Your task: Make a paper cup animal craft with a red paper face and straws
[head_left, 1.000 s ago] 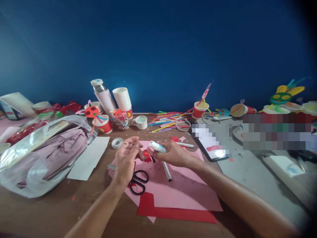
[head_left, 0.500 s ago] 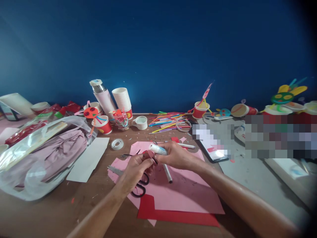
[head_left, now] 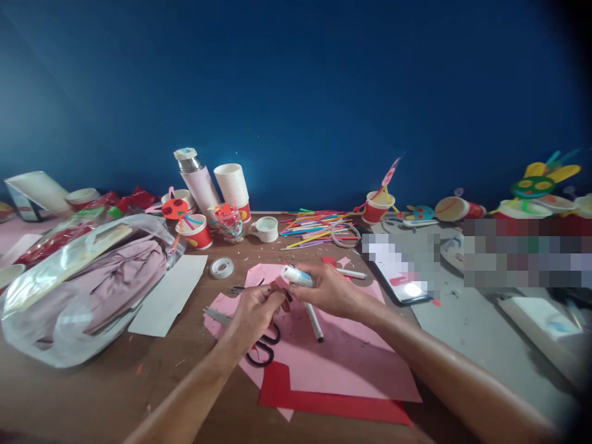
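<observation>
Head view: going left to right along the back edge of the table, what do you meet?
White flask with a steel neck → stack of white paper cups → white ceramic mug → pile of thin multicoloured straws → red paper cup holding a paper decoration → tipped-over cream-and-red paper cup

Two pixelated patches obscure the right of the counter: the far patch hides whatever lies beneath it, and the nearer patch covers most of a phone. The left hand hides the middle of the scissors. Its fingers and the right hand largely cover a small red paper piece. Any marking on the white tube is too small to read. Both forearms run off the near edge.
</observation>
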